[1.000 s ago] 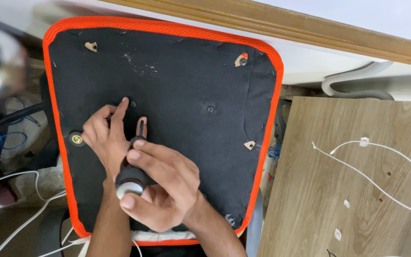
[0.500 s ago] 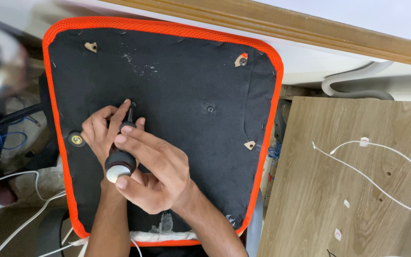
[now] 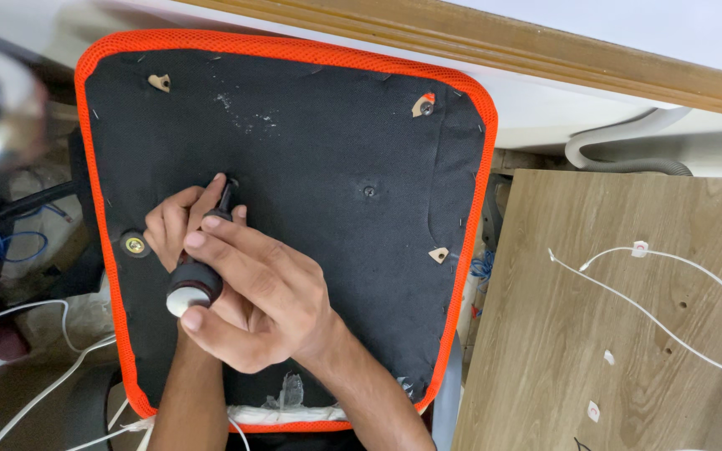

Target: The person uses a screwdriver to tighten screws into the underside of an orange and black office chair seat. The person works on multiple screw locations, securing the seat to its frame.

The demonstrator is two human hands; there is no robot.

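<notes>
So compared with a second ago, the screwdriver (image 3: 198, 267) sits a touch further left and more upright, and the right hand (image 3: 256, 301) has rolled over the handle, so the white cap at the butt end now pokes out by the thumb. To me that looks like mid-turn on a screw, with the bit kept on one spot rather than hopping elsewhere.

Pose: the right hand is wrapped tight round the black handle, fingers curled over the top, wrist bent, forearm coming in from the bottom edge. Just beyond it, the left hand (image 3: 179, 225) is tucked partly underneath, pinching the shaft near the tip with the index finger stretched along it, steadying it against the seat pad (image 3: 336, 150).

The pad lies upside down, black cloth with an orange mesh border. Just left of the left hand sits a brass fitting (image 3: 134, 245). Further out, past the fingertips, are small mounting holes, and well off to the right a wooden board (image 3: 628, 334) with a white cable (image 3: 637, 305).
</notes>
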